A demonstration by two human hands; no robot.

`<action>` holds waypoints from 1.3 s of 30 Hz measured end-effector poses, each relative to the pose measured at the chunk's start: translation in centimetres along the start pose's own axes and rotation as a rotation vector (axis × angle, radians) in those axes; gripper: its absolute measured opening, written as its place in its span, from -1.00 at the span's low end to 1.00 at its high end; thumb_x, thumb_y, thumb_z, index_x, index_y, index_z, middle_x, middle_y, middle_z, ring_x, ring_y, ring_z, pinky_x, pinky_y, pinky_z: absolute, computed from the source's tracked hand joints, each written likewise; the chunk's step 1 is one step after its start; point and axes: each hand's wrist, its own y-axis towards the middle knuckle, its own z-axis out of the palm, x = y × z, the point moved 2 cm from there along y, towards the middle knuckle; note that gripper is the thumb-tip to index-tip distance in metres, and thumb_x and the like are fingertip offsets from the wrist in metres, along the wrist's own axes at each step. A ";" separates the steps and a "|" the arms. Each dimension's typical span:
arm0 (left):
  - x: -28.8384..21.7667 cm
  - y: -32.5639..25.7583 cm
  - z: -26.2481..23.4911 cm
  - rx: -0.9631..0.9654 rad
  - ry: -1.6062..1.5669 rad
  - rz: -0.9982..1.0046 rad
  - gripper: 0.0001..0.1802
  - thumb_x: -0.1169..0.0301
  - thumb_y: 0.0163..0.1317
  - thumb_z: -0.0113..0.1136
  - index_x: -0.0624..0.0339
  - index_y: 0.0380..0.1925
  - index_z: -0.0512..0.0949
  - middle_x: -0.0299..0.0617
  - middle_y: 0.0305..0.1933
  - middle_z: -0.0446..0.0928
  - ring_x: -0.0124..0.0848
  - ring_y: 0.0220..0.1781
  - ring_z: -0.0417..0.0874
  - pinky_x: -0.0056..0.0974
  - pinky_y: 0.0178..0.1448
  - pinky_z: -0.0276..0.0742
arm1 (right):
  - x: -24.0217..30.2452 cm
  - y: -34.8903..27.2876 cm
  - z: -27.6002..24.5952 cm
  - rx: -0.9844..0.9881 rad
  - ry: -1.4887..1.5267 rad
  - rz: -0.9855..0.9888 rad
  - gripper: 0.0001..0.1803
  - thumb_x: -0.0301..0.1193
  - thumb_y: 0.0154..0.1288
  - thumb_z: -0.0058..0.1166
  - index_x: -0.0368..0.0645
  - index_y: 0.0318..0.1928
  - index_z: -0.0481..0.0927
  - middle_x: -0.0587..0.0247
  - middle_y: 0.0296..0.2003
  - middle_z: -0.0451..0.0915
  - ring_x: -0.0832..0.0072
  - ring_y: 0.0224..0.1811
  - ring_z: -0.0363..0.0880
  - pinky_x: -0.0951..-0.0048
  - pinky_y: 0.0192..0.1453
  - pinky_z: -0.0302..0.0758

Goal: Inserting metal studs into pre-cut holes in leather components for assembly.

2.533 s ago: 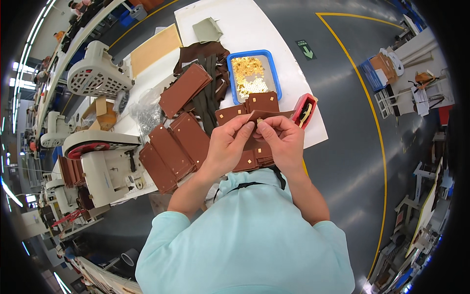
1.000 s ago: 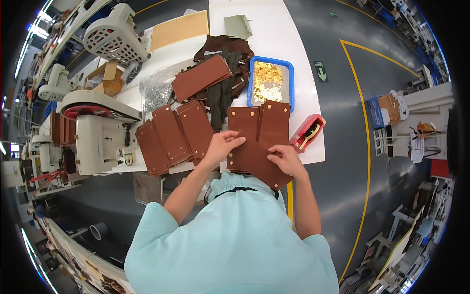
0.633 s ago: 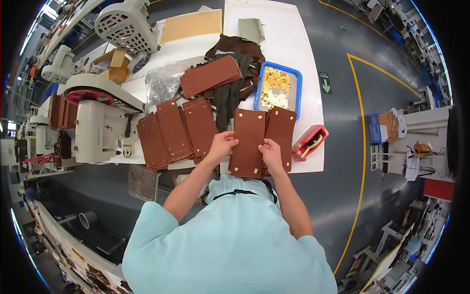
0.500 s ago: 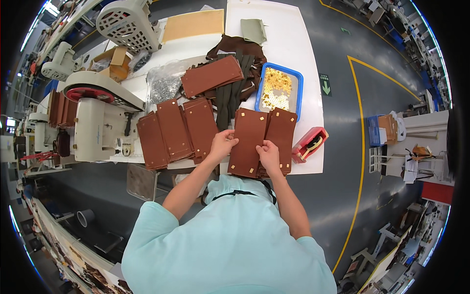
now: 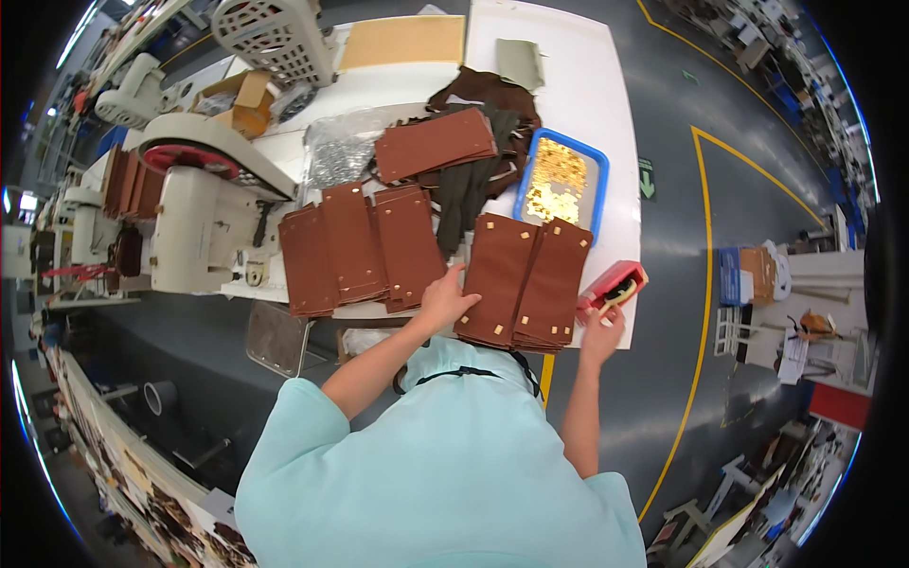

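My right hand [image 5: 603, 335] is at the near end of a red tape dispenser [image 5: 628, 275], fingers pinched at the tape's end; the strip itself is too small to make out. My left hand [image 5: 445, 303] rests at the left edge of a brown leather panel [image 5: 495, 275], thumb and forefinger apart. That panel tops a stack and bears small gold-coloured pieces near its corners. A second stack of brown panels [image 5: 554, 284] lies against it on the right, marked with similar pieces. Behind both stacks, a blue-rimmed tray [image 5: 604, 180] holds many small gold pieces.
More brown panel stacks [image 5: 355, 246] lie left of my left hand, with another brown pile [image 5: 436, 145] on dark fabric strips [image 5: 461, 201] behind. A white machine [image 5: 204, 222] stands at the left. The white table's [image 5: 620, 123] right edge borders a grey floor.
My right hand has left the brown panel and moved right to the tape dispenser. My left hand has come nearer, onto the panel's left edge. The whole view has shifted slightly.
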 end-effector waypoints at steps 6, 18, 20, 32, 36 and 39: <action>0.0 0.2 -0.9 -0.131 0.082 0.027 -0.26 0.06 0.07 0.36 0.14 0.22 0.39 -0.07 -0.37 0.64 -0.04 -0.24 0.68 0.01 -0.10 0.56 | -4.7 1.8 -0.2 0.320 0.240 0.514 -0.45 -0.17 0.16 0.36 -0.34 0.02 0.57 0.22 -0.25 0.60 0.52 -0.36 0.56 0.46 -0.39 0.51; 6.8 8.2 -7.7 -0.535 0.160 -0.339 0.02 0.11 -0.04 0.50 0.07 0.39 0.15 0.12 0.19 0.34 0.09 0.25 0.39 0.03 0.27 0.42 | -2.3 -0.3 1.0 0.058 0.928 0.881 -0.70 -0.38 0.28 0.24 -0.33 -0.08 0.58 0.16 -0.19 0.64 0.35 -0.16 0.67 0.38 0.02 0.56; 6.2 8.7 -7.9 -0.553 0.176 -0.416 0.06 0.13 -0.09 0.55 0.01 0.39 0.15 0.09 0.22 0.31 0.07 0.26 0.39 0.04 0.28 0.43 | -2.7 -1.0 1.4 0.005 0.973 0.882 -0.70 -0.39 0.28 0.24 -0.33 -0.07 0.58 0.15 -0.17 0.64 0.35 -0.15 0.67 0.39 0.05 0.54; 7.7 11.1 -8.7 -0.631 0.004 -0.532 0.11 0.30 -0.17 0.58 0.05 0.39 0.10 0.21 0.26 0.33 0.08 0.26 0.45 0.02 0.30 0.42 | -2.5 -2.8 2.8 -0.184 1.089 0.872 -0.69 -0.48 0.25 0.27 -0.45 -0.08 0.59 0.10 -0.15 0.64 0.41 -0.11 0.64 0.47 -0.02 0.59; 7.6 11.0 -8.6 -0.558 -0.016 -0.553 -0.12 0.21 0.03 0.43 0.11 0.33 0.21 0.07 0.15 0.55 -0.01 0.23 0.54 -0.06 0.27 0.43 | -2.5 -3.0 3.0 -0.220 1.087 0.854 -0.71 -0.52 0.26 0.23 -0.48 -0.07 0.60 0.15 -0.18 0.62 0.47 -0.15 0.62 0.56 -0.07 0.60; 8.9 11.4 -9.1 -0.808 -0.042 -0.132 -0.43 0.18 0.15 0.35 0.21 0.12 0.50 -0.02 -0.05 0.64 -0.12 0.00 0.66 -0.11 0.09 0.50 | -2.1 -2.9 3.3 -0.230 1.075 0.844 -0.73 -0.53 0.26 0.21 -0.48 -0.08 0.60 0.20 -0.24 0.63 0.55 -0.24 0.59 0.63 -0.17 0.55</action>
